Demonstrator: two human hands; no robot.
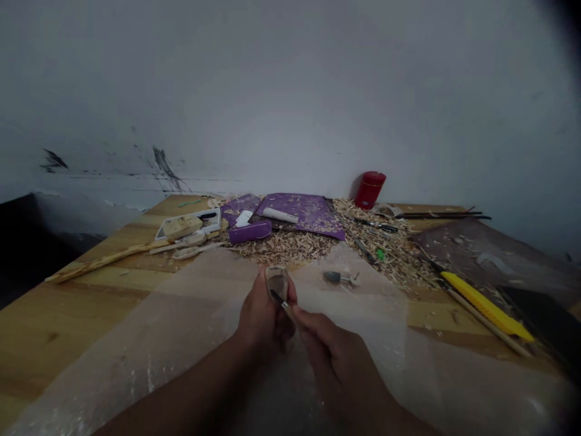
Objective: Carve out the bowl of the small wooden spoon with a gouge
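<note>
Low over the front middle of the table, my left hand [258,312] is closed around a small wooden spoon [276,277], its hollowed bowl facing up toward me. The rest of the spoon is hidden by my fingers. My right hand [333,351] grips a carving knife [285,306] by its wooden handle. The dark blade reaches into the spoon's bowl and appears to touch the wood. Just right of my hands, a small tool with a dark grey head [333,277] lies on the translucent sheet [218,321].
Wood shavings [295,248] heap behind my hands, around a purple sheet [313,212]. At the left are a white tray [213,227], carved spoons [193,249] and a long stick [104,260]. A red can [370,189] stands by the wall. A yellow cutter [485,303] lies at right.
</note>
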